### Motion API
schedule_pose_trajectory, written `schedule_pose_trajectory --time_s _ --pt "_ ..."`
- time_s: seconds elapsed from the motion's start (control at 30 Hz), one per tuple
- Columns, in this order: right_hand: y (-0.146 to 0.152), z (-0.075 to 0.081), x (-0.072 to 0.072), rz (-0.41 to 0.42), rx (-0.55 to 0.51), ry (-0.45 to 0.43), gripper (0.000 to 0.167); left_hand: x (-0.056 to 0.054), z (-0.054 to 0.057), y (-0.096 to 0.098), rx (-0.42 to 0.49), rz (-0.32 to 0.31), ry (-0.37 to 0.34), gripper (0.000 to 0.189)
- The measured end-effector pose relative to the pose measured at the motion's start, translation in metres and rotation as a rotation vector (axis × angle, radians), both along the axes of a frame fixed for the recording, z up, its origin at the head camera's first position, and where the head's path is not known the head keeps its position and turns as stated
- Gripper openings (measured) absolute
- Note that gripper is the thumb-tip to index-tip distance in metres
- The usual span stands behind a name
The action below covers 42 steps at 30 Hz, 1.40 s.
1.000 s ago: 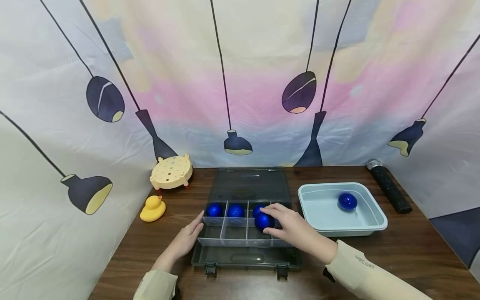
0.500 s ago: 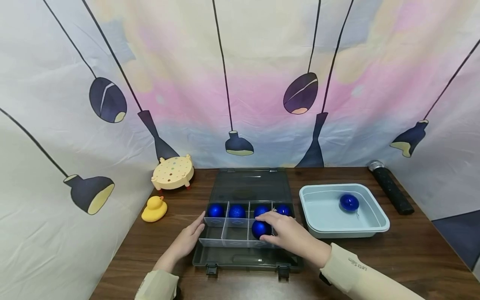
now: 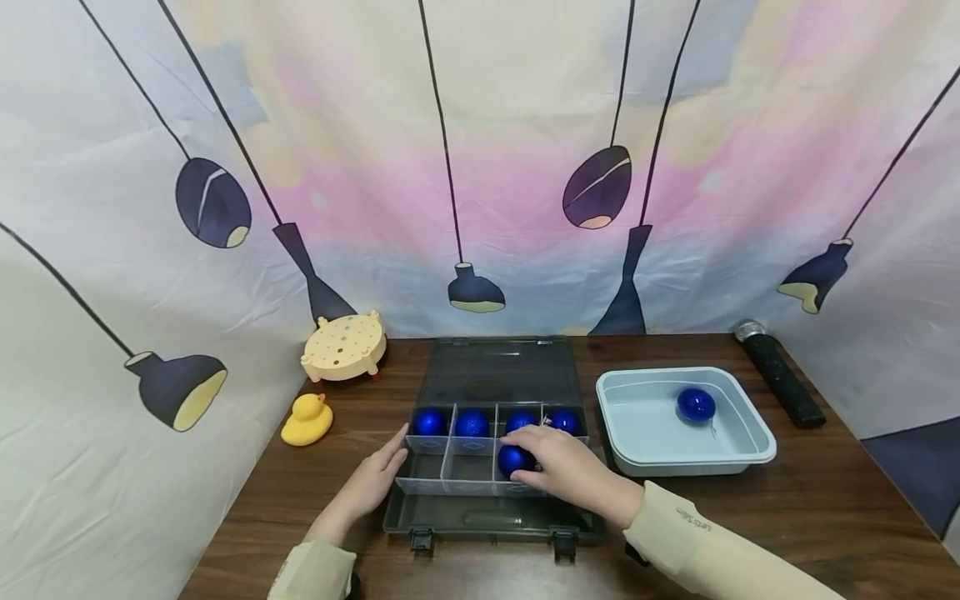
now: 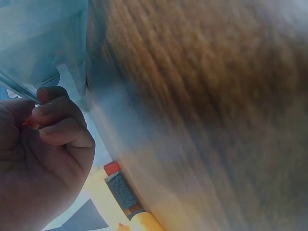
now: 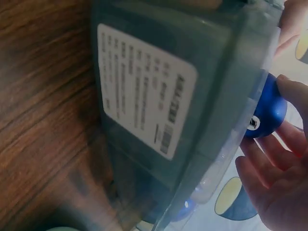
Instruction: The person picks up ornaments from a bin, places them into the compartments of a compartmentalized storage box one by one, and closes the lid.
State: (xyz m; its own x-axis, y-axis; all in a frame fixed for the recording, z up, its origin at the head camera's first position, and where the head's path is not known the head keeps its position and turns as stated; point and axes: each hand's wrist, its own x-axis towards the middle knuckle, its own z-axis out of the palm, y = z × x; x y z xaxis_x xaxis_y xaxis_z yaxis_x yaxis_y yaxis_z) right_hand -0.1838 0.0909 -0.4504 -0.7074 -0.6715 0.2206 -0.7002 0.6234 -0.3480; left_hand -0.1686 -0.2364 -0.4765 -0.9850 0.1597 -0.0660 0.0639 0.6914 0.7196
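Observation:
In the head view my right hand (image 3: 568, 468) holds a blue Christmas bauble (image 3: 514, 461) in a front compartment, third from the left, of the divided storage box (image 3: 470, 485). The right wrist view shows the bauble's silver cap (image 5: 253, 123), with the thumb and fingers around the ball. Along the back row sit a blue bauble (image 3: 430, 422), a glittery one (image 3: 472, 422) and others further right, partly behind my right hand. My left hand (image 3: 369, 483) rests against the box's left side; its fingers look bent in the left wrist view.
Right of the box, a pale blue tray (image 3: 622, 433) holds another blue bauble (image 3: 696, 405). A black microphone (image 3: 780, 377) lies beyond it. At the left are a yellow rubber duck (image 3: 307, 419) and a cream round stool-like toy (image 3: 345, 346). The box's dark lid (image 3: 501, 371) lies open behind.
My right hand has lowered the bauble and moved it slightly left and forward, into the front compartment. The back-right bauble has come into sight. My left hand stays at the box's side.

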Motion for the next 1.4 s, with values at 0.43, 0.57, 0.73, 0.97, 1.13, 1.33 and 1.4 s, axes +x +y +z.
schedule_pose_trajectory --time_s 0.43,0.57,0.73,0.97,1.13,1.33,1.4 --pt "-0.004 -0.008 0.005 0.012 0.027 0.074 0.039 0.000 -0.001 0.001 -0.001 -0.002 0.012 0.049" --pt "-0.002 -0.008 0.006 0.019 0.016 0.070 0.034 0.000 -0.002 0.001 -0.006 0.004 0.011 0.049" --pt "0.004 -0.002 0.006 0.013 -0.028 0.060 0.025 0.001 -0.002 0.001 -0.006 0.004 0.005 0.049" --pt "0.019 0.010 0.004 -0.033 -0.106 0.060 0.021 0.000 -0.001 0.001 -0.008 0.001 0.009 0.049" --pt "0.033 0.020 0.004 -0.083 -0.147 0.065 0.018 0.001 -0.001 -0.001 -0.006 0.003 -0.005 0.049" --pt "0.057 0.027 0.002 -0.174 -0.191 0.113 0.022 0.001 -0.002 0.000 -0.008 0.004 0.003 0.049" --pt "0.065 0.028 0.001 -0.207 -0.206 0.107 0.023 0.000 -0.002 0.000 -0.007 0.003 0.004 0.049"
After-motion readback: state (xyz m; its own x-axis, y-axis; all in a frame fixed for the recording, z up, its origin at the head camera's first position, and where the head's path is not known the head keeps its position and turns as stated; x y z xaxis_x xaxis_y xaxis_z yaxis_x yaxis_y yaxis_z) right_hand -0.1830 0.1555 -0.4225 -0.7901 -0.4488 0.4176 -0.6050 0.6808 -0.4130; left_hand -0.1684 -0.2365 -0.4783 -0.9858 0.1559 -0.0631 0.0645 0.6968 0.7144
